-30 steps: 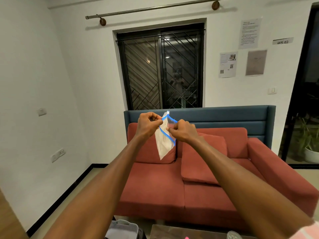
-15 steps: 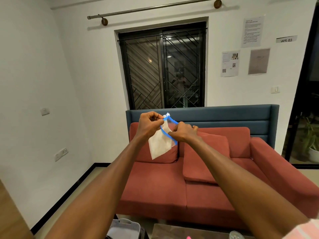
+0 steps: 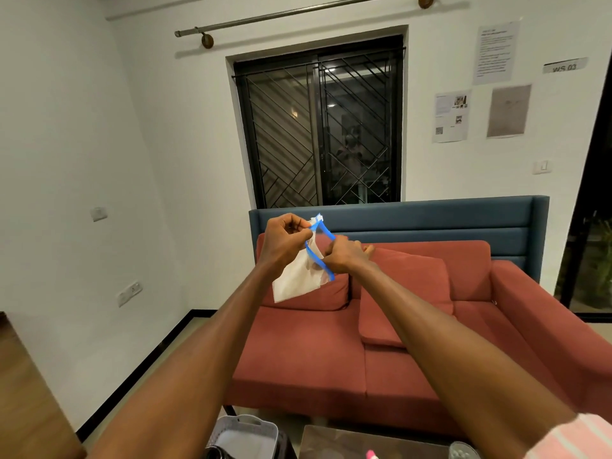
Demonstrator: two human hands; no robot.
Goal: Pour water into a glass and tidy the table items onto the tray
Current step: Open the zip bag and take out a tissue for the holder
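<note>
I hold a clear zip bag with a blue seal strip [image 3: 299, 276] up at arm's length in front of the sofa. White paper shows inside it. My left hand [image 3: 284, 238] pinches one side of the blue top edge. My right hand [image 3: 342, 256] pinches the other side, and the mouth of the bag gapes between them. The bag hangs down and to the left. At the bottom edge of the view I see a strip of the glass table [image 3: 334, 442], the rim of a glass [image 3: 462, 451] and a pink object [image 3: 371, 454].
A red sofa [image 3: 414, 342] with a blue back panel stands ahead under a barred window. A grey plastic basket [image 3: 245, 432] sits on the floor left of the table. A wooden surface [image 3: 23, 392] is at the far left.
The bag has swung to hang more to the left, and its blue mouth is pulled wider. Both hands stay pinched on the top edge. The view has tilted slightly downward.
</note>
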